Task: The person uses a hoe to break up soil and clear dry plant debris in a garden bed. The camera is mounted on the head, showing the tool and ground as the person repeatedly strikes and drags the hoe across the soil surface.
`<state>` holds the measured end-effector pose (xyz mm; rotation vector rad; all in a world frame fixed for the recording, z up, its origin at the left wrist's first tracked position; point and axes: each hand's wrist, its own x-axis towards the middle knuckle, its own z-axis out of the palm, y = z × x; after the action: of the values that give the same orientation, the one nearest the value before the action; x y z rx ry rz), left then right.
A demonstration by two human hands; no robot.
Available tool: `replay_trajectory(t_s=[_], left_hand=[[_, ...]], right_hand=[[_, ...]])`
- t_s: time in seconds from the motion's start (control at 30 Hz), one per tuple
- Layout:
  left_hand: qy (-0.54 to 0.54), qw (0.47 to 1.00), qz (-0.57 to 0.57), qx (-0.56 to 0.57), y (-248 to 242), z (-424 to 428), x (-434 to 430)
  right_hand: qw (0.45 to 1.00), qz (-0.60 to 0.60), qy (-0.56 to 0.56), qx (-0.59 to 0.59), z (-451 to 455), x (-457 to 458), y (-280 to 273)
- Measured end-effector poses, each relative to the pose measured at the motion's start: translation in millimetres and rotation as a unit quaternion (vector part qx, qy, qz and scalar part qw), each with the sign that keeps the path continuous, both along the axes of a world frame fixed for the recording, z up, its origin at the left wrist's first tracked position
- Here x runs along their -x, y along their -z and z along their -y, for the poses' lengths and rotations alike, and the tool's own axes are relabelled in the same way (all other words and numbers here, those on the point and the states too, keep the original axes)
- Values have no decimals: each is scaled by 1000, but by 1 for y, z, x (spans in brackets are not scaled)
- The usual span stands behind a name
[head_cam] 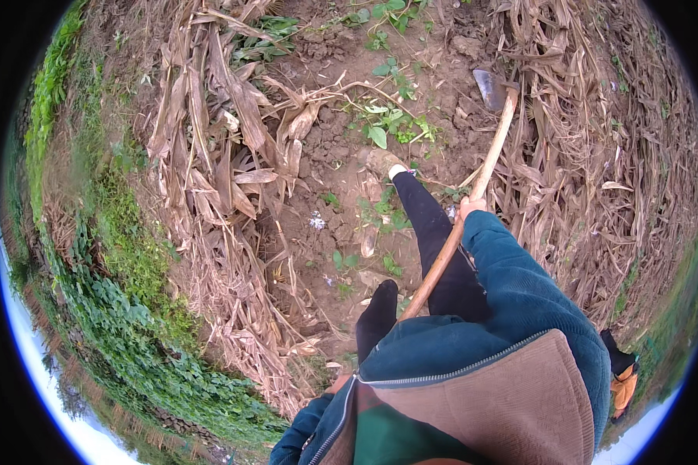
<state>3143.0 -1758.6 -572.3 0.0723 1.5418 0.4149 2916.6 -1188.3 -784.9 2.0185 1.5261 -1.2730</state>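
My right hand [472,207] is closed around the wooden handle of a hoe [491,152]. The hoe's metal blade [488,89] is at the upper right, beside dry corn stalks at the edge of the bare soil. Its handle slants down to the left, across my dark trouser leg, and its lower end is hidden at my jacket. Only a small part of my left hand [339,383] shows at the lower left, by the jacket's edge; its fingers are mostly hidden. Green weeds [391,119] grow in the soil just beyond my muddy shoe [378,160].
Heaped dry corn stalks [221,192] line the left of the soil strip, and more dry stalks [570,128] cover the right. Leafy green plants [145,343] grow at the far left. At the lower right rim is a person [622,378] in dark and orange clothing.
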Motion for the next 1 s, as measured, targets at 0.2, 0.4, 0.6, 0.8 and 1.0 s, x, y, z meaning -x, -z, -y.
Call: replay_trajectory(t_s=[0.2, 0.4, 0.6, 0.8, 1.0], left_hand=[[10, 999, 0, 49, -45, 4, 1], [30, 985, -109, 129, -87, -67, 111], [45, 941, -264, 207, -55, 5, 85], [-27, 880, -312, 357, -86, 134, -54], [-80, 799, -422, 422, -158, 208, -173]], right_hand=[[1000, -1, -1, 13, 38, -17, -22], [986, -128, 70, 78, 21, -8, -16], [902, -312, 178, 240, 53, -13, -53], [882, -314, 159, 313, 111, -6, -69], [883, -260, 74, 384, 235, -42, -86]])
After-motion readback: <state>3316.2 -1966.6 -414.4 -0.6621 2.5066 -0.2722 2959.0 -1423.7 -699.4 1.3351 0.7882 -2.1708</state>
